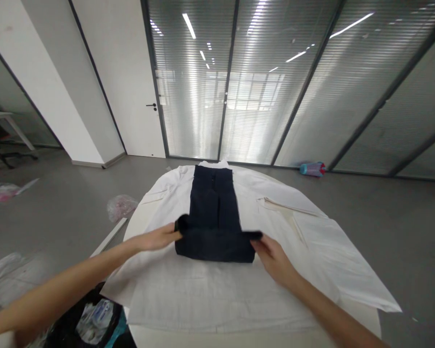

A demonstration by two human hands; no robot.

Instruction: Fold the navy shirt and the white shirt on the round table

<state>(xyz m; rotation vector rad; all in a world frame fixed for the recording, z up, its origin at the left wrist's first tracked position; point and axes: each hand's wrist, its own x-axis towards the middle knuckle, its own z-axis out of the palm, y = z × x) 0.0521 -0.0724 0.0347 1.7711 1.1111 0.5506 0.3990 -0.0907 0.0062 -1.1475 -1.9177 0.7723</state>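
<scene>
Dark navy trousers (213, 198) lie lengthwise on a spread-out white shirt (188, 295), with the waistband at the far end near the shirt's collar. Their near end is turned up in a fold. At the fold's left corner, my left hand (163, 237) grips the cloth, fingertips partly hidden behind it. My right hand (277, 258) pinches the right corner of the same fold between thumb and fingers. The shirt's sleeves stretch out to both sides.
A round cream table (362, 316) bears the clothes, and the shirt's right sleeve hangs past its edge. Below left stands a black bag (67, 319) with plastic wrappers. Crumpled plastic (121, 207) and a blue-and-red package (312, 169) lie on the floor, before a glass partition.
</scene>
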